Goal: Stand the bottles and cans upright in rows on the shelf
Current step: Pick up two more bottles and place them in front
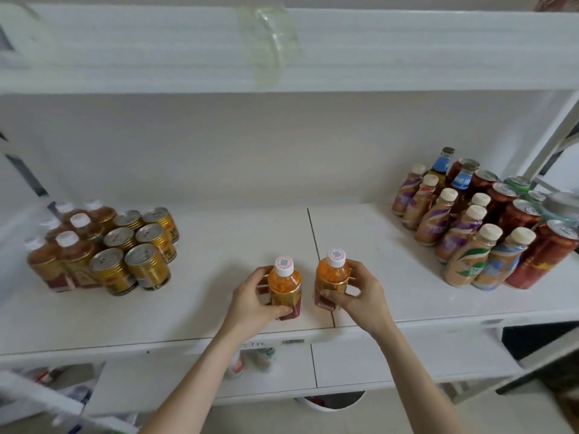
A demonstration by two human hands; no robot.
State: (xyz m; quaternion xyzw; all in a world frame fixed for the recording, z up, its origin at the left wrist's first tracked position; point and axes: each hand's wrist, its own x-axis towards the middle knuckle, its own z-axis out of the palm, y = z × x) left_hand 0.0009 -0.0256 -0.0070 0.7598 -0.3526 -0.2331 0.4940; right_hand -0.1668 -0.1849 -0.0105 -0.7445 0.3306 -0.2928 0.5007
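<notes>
At the front edge of the white shelf (203, 292), about 6 o'clock in the view, two small orange-drink bottles sit side by side, near each other but apart, one either side of the dark seam (313, 236) between the shelf boards. The left hand (253, 297) wraps the left bottle (284, 285) from its 9 o'clock side, fingers and thumb curled round the body. The right hand (360, 292) grips the right bottle (332, 274) from its 3 o'clock side in the same way. Both bottles have their long axis upright, white caps up; whether their bases rest on the board or hang just above it I cannot tell. At 9 o'clock gold cans (138, 245) and brown tea bottles (78, 236) stand in rows; at 2 o'clock stand cream-capped bottles (463, 233) and red cans (532, 245). The bare stretch lies at 12 o'clock, straight behind both bottles, so each hand seems equally near it.
</notes>
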